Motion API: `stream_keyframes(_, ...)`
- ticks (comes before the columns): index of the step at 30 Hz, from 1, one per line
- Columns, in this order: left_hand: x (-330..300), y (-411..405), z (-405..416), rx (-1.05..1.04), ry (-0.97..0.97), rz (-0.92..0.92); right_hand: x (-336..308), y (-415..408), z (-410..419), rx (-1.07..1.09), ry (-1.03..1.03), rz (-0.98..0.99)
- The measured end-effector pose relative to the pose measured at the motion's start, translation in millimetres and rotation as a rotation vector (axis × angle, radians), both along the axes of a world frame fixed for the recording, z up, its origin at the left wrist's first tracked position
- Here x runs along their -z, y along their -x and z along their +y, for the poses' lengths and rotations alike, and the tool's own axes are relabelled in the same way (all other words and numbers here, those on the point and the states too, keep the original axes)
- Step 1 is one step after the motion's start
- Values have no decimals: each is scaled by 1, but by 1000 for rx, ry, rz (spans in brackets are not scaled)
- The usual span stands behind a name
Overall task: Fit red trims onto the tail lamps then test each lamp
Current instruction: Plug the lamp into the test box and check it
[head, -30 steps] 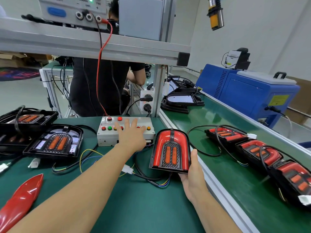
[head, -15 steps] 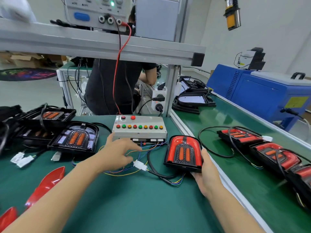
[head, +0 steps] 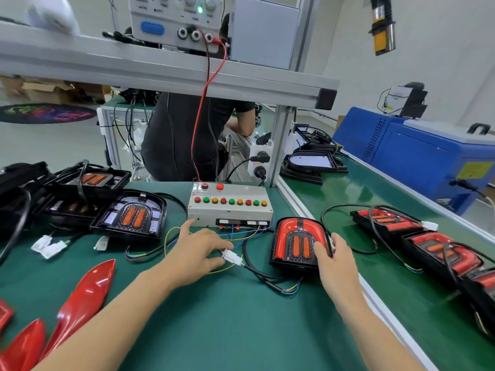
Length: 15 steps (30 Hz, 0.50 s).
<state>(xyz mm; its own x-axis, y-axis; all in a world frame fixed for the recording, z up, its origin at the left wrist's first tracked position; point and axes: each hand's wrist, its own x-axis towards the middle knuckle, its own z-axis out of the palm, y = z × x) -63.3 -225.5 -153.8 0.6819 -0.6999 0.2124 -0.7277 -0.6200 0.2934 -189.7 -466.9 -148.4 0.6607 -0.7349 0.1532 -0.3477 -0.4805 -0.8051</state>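
Hands: left (head: 197, 253) pinches white connector (head: 232, 257); right (head: 336, 259) grips trimmed tail lamp (head: 297, 243) on bench.

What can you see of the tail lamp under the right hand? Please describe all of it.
The tail lamp is a black housing with a glossy red U-shaped trim, a dark strip through its top, and two upright orange lenses in a dark textured centre. It lies face up on the green mat, near the test box. The right hand grips its right edge, thumb on the face. A black cable leaves its near edge. No part looks lit.
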Motion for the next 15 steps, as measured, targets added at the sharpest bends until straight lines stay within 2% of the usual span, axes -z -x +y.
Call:
stream_keyframes(2, -1, 2, 3, 10, 63, -8, -8, 2, 16, 6, 363, -35)
stream_keyframes(3, -2, 3, 4, 14, 89, -15, -11, 3, 28, -63, 485, -83)
stream_keyframes(5, -4, 6, 3, 23, 112, -46, -14, 2, 56, -271, 634, -125)
stream_keyframes(7, -5, 9, 3, 35, 110, -87, -8, -2, 79, -442, 790, -65)
stream_keyframes(11, -9, 15, 4, 68, 53, -131, 1, -16, 101, -570, 823, 245)
stream_keyframes(13, -10, 18, 5, 87, 38, -153, 3, -20, 104, -543, 875, 246)
stream_keyframes(15, -11, 19, 6, 99, 15, -197, -1, -19, 107, -489, 969, 156)
